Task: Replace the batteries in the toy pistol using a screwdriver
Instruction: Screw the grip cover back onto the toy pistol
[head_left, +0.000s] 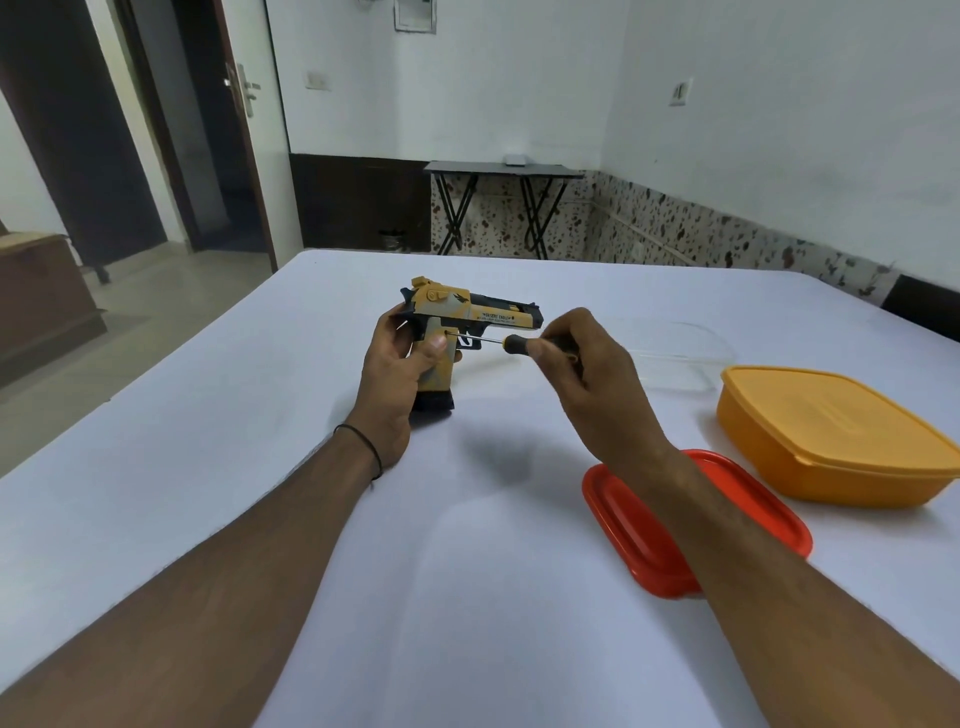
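I'm gripping the yellow-and-black plastic toy pistol in my left hand. My right hand is pinching the black-handled screwdriver and working the grip screw. The cover is on, so I'm judging the batteries not yet swapped.

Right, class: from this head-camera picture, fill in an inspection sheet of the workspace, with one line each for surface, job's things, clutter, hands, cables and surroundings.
Surface: table, plain white top.
Job's things: toy pistol, yellow and black, held grip down; screwdriver, tip at the pistol's grip; no batteries seen.
Clutter: orange container near the right edge; red lid lying flat, partly hidden by the right forearm; clear plastic piece beyond the container.
Hands: left hand grips the pistol's grip; right hand pinches the screwdriver's handle.
Cables: nothing seen.
Surroundings: folding table by the far wall; dark door standing open on the left.
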